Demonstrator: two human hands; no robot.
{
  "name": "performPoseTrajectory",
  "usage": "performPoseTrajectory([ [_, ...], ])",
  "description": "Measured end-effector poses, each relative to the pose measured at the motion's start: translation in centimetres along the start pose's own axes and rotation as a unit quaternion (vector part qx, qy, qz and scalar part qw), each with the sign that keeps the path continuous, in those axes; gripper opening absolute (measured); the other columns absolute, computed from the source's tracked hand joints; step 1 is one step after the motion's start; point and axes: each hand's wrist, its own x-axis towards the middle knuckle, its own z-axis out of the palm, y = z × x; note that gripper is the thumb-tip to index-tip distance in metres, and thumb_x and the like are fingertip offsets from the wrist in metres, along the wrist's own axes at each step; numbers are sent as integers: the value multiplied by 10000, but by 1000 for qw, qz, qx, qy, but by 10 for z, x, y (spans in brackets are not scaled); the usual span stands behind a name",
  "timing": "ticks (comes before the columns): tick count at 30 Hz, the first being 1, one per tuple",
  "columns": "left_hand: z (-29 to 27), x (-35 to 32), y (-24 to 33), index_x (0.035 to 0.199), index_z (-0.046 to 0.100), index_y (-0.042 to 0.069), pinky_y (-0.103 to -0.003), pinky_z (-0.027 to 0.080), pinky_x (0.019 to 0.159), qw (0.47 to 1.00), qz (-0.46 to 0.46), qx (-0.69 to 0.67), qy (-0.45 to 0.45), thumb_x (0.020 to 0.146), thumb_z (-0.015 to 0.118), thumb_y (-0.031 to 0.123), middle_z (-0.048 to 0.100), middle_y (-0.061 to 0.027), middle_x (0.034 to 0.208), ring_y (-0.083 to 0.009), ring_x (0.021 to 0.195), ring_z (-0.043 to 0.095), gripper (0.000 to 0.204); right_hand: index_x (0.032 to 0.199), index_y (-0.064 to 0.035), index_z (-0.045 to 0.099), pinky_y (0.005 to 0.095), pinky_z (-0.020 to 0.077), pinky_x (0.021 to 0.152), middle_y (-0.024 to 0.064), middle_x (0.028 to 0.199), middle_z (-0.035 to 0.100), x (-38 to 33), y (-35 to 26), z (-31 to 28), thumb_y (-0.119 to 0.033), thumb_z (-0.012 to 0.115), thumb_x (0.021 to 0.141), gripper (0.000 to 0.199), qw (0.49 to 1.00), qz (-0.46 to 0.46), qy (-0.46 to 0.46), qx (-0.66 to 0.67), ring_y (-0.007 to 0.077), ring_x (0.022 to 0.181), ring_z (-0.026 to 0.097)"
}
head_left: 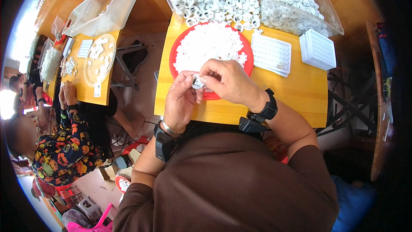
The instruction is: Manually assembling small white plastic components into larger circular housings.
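A small round white plastic piece with a dark middle is pinched in the fingers of my left hand. My right hand comes in from the other side, its thumb and forefinger pressed together at the edge of the same piece. Whether a second small part sits between those right fingertips is hidden. Both hands are over the near rim of a red round tray, which is heaped with small white plastic parts.
Behind the tray stand two clear bins of white round pieces, some spilled onto the yellow table. White slotted trays lie to the right, beside a stack of white trays. At left, a co-worker sits at another table.
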Motion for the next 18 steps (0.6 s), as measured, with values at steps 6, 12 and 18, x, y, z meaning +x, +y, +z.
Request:
performPoseTrajectory([
  [6,-3,0,1,1082,522,37,-250,440,586,1000,-14,19,-2,993,466,257,594,-61,865,-133,670,544,244,874,8,585,268,491,566,89,689,639,1,2,0,-31,599,877,41,999,36,-4,31,130,633,635],
  [12,0,0,1,1044,528,40,-233,434,593,1000,-12,-4,13,992,454,234,605,-64,842,-122,657,538,214,877,-3,586,282,499,588,99,731,643,0,-2,6,-34,616,871,43,998,10,25,49,152,654,645],
  [18,1,-2,1,1040,523,29,-239,437,603,1000,-12,-13,7,988,465,232,597,-64,861,-130,673,540,217,852,-5,583,315,507,595,123,751,641,-2,0,9,-44,645,842,74,998,-45,48,-24,238,653,653],
])
